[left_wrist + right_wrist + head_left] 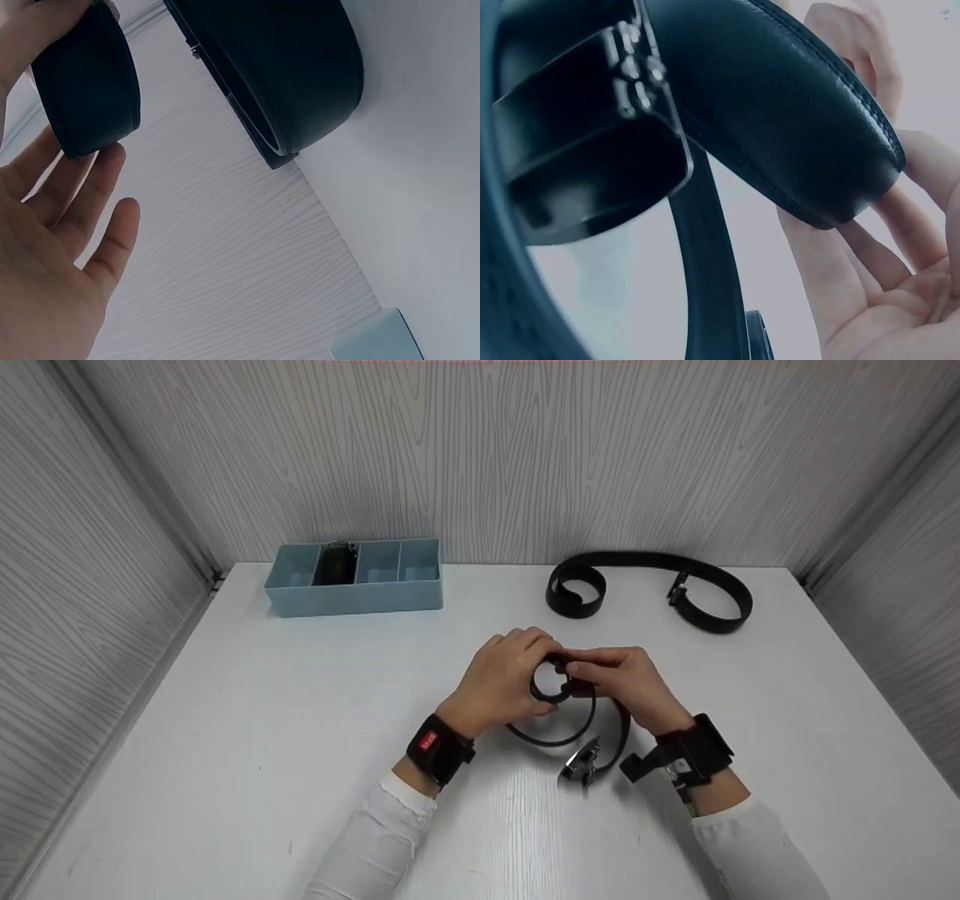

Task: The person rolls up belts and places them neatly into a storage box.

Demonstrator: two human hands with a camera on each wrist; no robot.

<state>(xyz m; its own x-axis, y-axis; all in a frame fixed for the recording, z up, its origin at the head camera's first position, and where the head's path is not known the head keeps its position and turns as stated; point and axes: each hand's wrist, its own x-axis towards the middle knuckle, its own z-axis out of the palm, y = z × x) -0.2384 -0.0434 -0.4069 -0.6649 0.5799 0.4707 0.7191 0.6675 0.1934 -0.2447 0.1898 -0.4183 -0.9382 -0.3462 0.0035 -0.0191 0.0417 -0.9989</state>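
Note:
A black leather belt (551,744) is wound at one end into a small round coil (90,82), held just above the white table between both hands. My left hand (502,679) curls round the coil's left side, with thumb below and fingers above. On the other side, my right hand (634,682) pinches the belt at the coil's right edge. The unwound strap hangs in a wide loop beneath the hands. Its silvery metal buckle (581,765) lies below and between the wrists; the right wrist view shows the belt (795,112) close up, with stitched edges.
A blue tray (352,600) with several compartments stands at the back left. One compartment holds a dark rolled item (335,566). Another black belt (652,559) stands on edge at the back right, one end coiled, with its buckle (677,587) at the other. Wood-grain walls enclose the table.

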